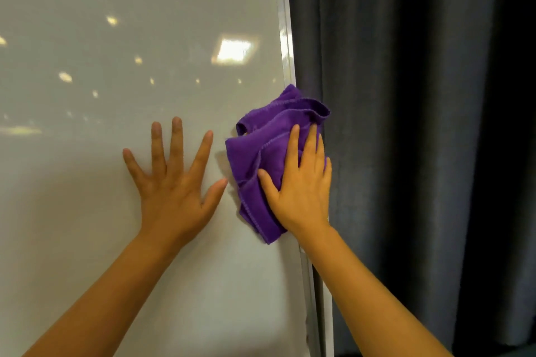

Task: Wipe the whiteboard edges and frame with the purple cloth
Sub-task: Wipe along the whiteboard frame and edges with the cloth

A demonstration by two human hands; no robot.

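A glossy whiteboard (116, 38) fills the left of the view, with a silver frame (285, 38) running down its right edge. My right hand (301, 185) lies flat on a crumpled purple cloth (255, 151), pressing it against the board's right edge and over the frame. The frame behind the cloth is hidden. My left hand (174, 182) rests on the board surface just left of the cloth, palm down, fingers spread, holding nothing.
A dark grey curtain (406, 124) hangs in folds right behind and beside the frame, filling the right half of the view. Ceiling lights reflect on the board surface.
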